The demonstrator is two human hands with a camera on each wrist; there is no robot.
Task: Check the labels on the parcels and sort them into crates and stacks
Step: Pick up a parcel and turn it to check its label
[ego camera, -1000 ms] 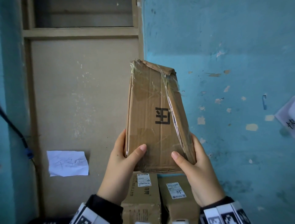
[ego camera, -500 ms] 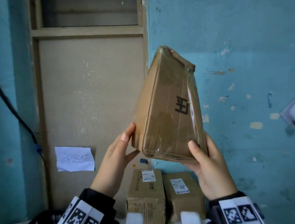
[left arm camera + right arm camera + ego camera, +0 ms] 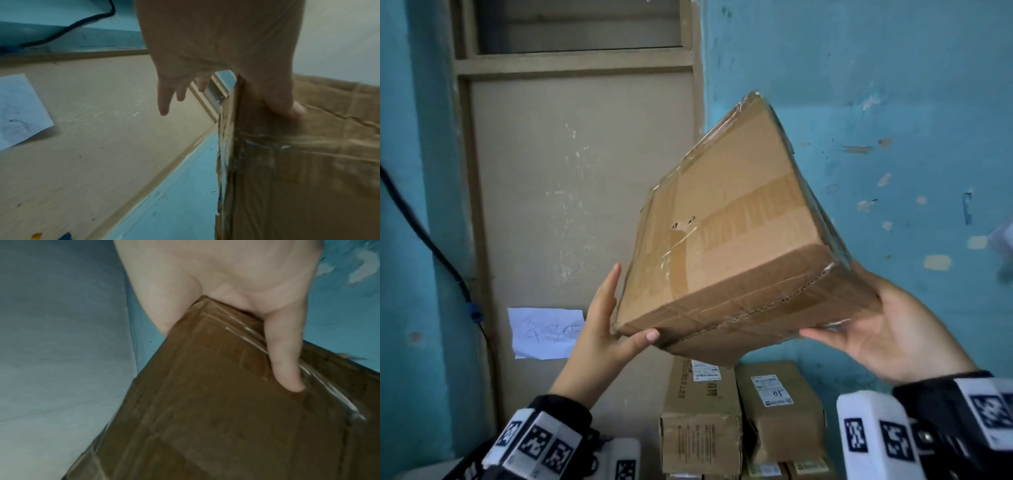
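The taped cardboard parcel has been turned since a moment ago, its broad taped face now showing instead of the printed side. It is held aloft above two labelled boxes, the left hand pinching its lower left corner, the right hand gripping the right corner.

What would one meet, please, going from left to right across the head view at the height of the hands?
Black cable → white paper note → left hand → tilted cardboard parcel → right hand.
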